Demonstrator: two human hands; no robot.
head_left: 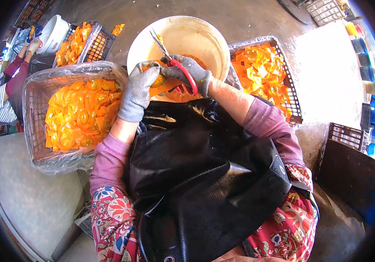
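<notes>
Both my hands wear grey gloves and meet over the near rim of a large cream bucket (pixel 137 46). In my right hand (pixel 191 72) is a pair of scissors with red handles (pixel 185 74), its blades pointing up and away over the bucket. My left hand (pixel 140 89) is closed on an orange packet (pixel 157 90), which lies between the two hands. Some of the packet is hidden behind the fingers. Reddish-brown contents show low inside the bucket. A black apron (pixel 205 183) covers my lap.
At left stands a plastic-lined crate (pixel 34 100) heaped with orange packets (pixel 80 115). Another crate (pixel 293 94) of orange packets (pixel 259 65) is at right. Farther left, a person (pixel 10 94) works beside a white tub (pixel 55 32). A dark crate (pixel 347 135) sits far right.
</notes>
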